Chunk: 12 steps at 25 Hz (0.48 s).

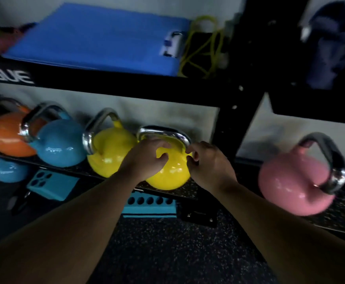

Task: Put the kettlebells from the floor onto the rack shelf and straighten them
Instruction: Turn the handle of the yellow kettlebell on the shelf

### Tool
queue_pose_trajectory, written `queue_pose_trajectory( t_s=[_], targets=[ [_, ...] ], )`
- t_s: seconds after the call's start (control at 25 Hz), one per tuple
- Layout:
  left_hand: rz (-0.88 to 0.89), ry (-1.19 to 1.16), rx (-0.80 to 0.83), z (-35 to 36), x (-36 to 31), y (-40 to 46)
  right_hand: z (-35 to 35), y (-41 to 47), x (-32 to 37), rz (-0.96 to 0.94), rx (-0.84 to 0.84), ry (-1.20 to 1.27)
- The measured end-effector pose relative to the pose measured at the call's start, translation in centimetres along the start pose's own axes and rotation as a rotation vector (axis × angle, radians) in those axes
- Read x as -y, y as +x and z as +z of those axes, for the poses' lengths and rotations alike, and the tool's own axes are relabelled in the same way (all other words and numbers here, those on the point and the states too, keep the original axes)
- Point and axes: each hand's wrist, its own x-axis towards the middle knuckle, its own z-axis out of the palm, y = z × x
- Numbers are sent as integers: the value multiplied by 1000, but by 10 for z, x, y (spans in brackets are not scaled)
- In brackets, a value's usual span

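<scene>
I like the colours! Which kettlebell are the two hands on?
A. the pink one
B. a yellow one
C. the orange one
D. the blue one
B: the left hand and the right hand both rest on the yellow kettlebell on the shelf; the pink kettlebell sits apart, untouched.

Five kettlebells with chrome handles sit on the speckled rack shelf (190, 191). At center, a yellow kettlebell (167, 173) stands upright. At its 9 o'clock, touching, a second yellow kettlebell (108, 152), then a blue kettlebell (59, 142) and an orange kettlebell (7, 136), handles skewed. At 3 o'clock, well apart, a pink kettlebell (292, 183) tilts right.
</scene>
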Motion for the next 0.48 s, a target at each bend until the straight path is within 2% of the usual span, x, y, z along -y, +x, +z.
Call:
queue_pose_trajectory(
  t_s=[0.16,0.24,0.36,0.48],
  targets=[
    [-31,12,-161,-30,54,11,30,50,24,14,-93,-26],
    [-155,-49,-224,-22,66,19,43,71,19,118,-47,-51],
    [-433,-315,-121,-3,60,35,61,90,10,247,123,-27],
    [-515,-397,-31,16,40,48,68,94,7,297,67,89]
  ],
)
